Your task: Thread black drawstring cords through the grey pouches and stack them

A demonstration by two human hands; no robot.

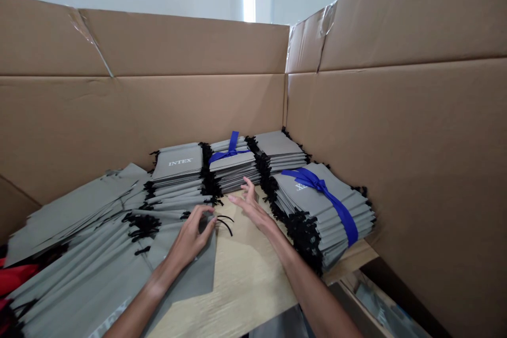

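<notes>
Tall brown cardboard walls (415, 142) box in the back and right of a pale wooden board (245, 269), and pretty much everything sits on that. Biggest thing on it is the fanned-out heap of flat grey fabric bags (79, 261) down the left side; next, near the right edge, a thick ribbon-tied grey bundle (285, 190). Three smaller grey stacks line the back edge: a left one (178, 171), a middle one (232, 166) tied with ribbon too, and a right one (277, 143) by the back corner. The bag being worked on, a single flat grey fabric one (202, 269), lies on the board under the left forearm, just right of the heap. Left hand (204, 222) is over its top end, thumb and index nearly together; can't tell if they've really pinched the thin black cords (227, 216) poking out past the tips. Right hand (253, 208) is spread loose over the bare patch, nothing in it. My read is the step in hand is sorting out that bag's cords, so the next move would call for a clean pinch on those ends, bag kept flat. Writing-wise, the left back stack says INTEX in white; the right bundle's print is mostly under its blue ribbon (340, 211), just an X readable.
</notes>
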